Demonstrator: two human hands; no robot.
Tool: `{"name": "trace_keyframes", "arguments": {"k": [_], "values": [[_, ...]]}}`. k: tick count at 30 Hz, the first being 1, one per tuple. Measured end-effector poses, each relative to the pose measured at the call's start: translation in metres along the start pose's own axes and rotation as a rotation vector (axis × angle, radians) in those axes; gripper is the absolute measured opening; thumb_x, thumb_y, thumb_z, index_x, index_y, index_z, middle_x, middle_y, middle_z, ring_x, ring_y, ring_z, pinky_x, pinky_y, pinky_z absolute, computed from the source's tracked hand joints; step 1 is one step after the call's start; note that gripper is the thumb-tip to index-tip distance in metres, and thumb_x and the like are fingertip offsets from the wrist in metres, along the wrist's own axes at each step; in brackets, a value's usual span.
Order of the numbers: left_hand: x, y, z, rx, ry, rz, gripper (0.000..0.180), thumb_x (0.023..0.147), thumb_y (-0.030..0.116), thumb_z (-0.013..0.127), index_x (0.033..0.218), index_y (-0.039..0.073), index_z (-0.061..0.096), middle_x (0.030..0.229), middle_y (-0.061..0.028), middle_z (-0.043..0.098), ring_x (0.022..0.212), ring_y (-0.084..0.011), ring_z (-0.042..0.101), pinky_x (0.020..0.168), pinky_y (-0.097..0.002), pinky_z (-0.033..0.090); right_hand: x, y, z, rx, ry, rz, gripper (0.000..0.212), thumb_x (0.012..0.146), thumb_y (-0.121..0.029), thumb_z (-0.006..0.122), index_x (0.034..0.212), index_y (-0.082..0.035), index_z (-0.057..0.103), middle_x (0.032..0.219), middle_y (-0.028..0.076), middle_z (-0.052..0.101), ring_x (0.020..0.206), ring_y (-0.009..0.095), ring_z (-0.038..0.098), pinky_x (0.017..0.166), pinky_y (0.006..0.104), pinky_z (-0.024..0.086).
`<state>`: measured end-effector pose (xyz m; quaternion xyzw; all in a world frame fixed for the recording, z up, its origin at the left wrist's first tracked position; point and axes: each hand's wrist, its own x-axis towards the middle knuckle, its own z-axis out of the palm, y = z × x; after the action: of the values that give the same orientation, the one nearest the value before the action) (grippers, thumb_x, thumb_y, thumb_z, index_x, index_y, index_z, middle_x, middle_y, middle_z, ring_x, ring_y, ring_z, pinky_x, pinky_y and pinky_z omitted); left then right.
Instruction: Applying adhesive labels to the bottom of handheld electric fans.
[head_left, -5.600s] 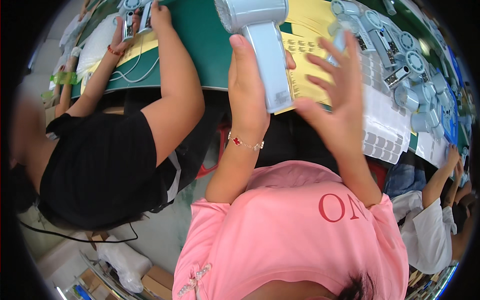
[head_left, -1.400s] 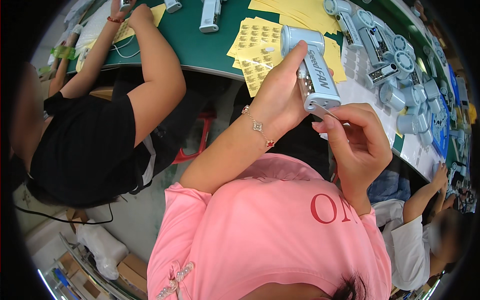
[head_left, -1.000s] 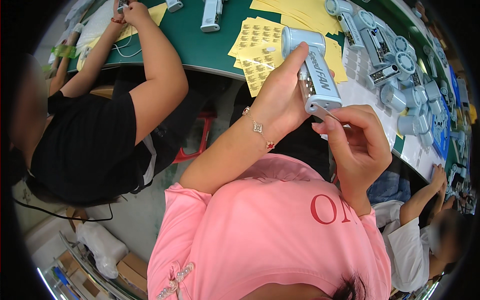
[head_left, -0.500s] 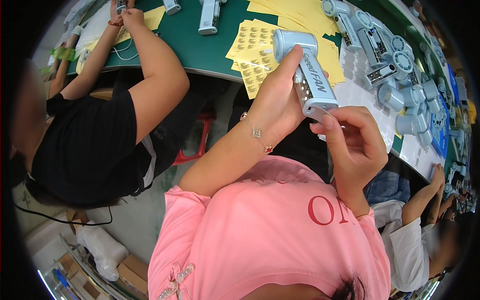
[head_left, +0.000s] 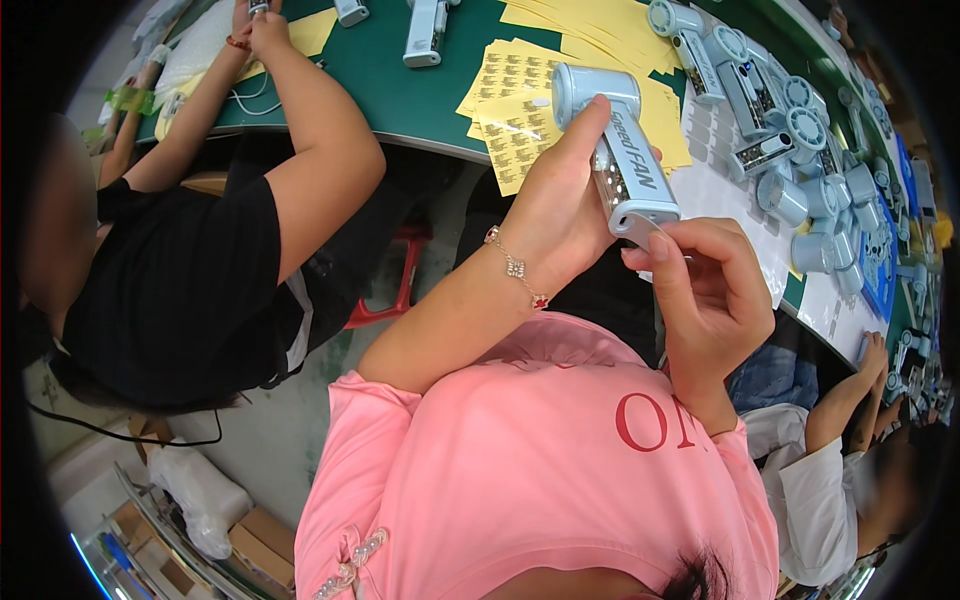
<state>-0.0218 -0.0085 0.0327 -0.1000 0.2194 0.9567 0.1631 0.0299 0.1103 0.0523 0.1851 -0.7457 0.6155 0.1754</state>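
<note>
Fan (head_left: pixel 628 165) now lettering-up, partly over yellow sheets (head_left: pixel 518 85)

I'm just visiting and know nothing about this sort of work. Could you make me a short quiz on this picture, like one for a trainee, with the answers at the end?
1. Open question: What does the right hand pinch at the lower end of the light-blue hand-held fan?

2. Multiple choice: What colour is the tabletop around the yellow sheets?
A) Red
B) Green
C) White

3. True or false: The left hand lies flat on the tabletop, away from that fan.

Key:
1. A thin, pale strip, between thumb and finger.
2. B.
3. False; it is raised and grips the fan.
</note>
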Motion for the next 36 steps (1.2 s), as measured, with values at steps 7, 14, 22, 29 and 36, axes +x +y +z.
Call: {"name": "trace_keyframes", "arguments": {"k": [7, 14, 22, 29, 36], "values": [[-0.002, -0.002, -0.004, -0.001, 0.005, 0.012, 0.037, 0.094, 0.034, 0.04, 0.113, 0.003, 0.043, 0.092, -0.0099, 0.056, 0.087, -0.0189, 0.056, 0.07, -0.034, 0.05, -0.002, -0.001, 0.002, -0.005, 0.003, -0.006, 0.009, 0.076, 0.008, 0.061, 0.085, 0.007, 0.058, 0.08, 0.011, 0.057, 0.067, 0.014, 0.061, 0.057, 0.0197, 0.052], [-0.005, -0.006, -0.004, -0.01, 0.047, 0.114, 0.038, 0.093, 0.035, 0.041, 0.112, 0.002, 0.043, 0.093, -0.0093, 0.054, 0.091, -0.0185, 0.053, 0.075, -0.0315, 0.047, -0.001, 0.005, 0.002, -0.084, 0.031, 0.005, 0.013, 0.073, 0.009, 0.064, 0.084, 0.005, 0.06, 0.079, 0.01, 0.059, 0.066, 0.012, 0.059, 0.057, 0.0204, 0.051], [-0.013, -0.012, 0.005, -0.005, 0.051, 0.269, 0.041, 0.092, 0.035, 0.043, 0.116, 0.003, 0.041, 0.103, -0.0071, 0.051, 0.097, -0.0175, 0.05, 0.078, -0.0339, 0.045, -0.009, 0.017, 0.004, -0.322, 0.206, -0.13, 0.028, 0.067, -0.001, 0.074, 0.089, 0.003, 0.058, 0.086, 0.01, 0.057, 0.062, 0.013, 0.056, 0.052, 0.0229, 0.047], [-0.007, -0.003, -0.016, -0.054, 0.013, -0.095, 0.044, 0.092, 0.038, 0.038, 0.108, -0.002, 0.046, 0.089, -0.0096, 0.055, 0.082, -0.018, 0.055, 0.071, -0.0302, 0.047, 0.008, 0.017, -0.004, 0.567, -0.182, 0.45, 0.034, 0.075, 0.001, 0.067, 0.107, 0.003, 0.057, 0.06, 0.004, 0.053, 0.047, 0.009, 0.053, 0.046, 0.0233, 0.051], [0.01, 0.013, -0.02, -0.037, -0.003, -0.147, 0.044, 0.092, 0.037, 0.039, 0.111, -0.002, 0.046, 0.094, -0.0108, 0.057, 0.083, -0.02, 0.058, 0.072, -0.03, 0.049, 0.019, 0.033, 0.007, 0.862, -0.156, 0.501, 0.029, 0.092, -0.011, 0.039, 0.111, 0.007, 0.05, 0.059, 0.01, 0.054, 0.044, 0.019, 0.055, 0.052, 0.0311, 0.055]]}}
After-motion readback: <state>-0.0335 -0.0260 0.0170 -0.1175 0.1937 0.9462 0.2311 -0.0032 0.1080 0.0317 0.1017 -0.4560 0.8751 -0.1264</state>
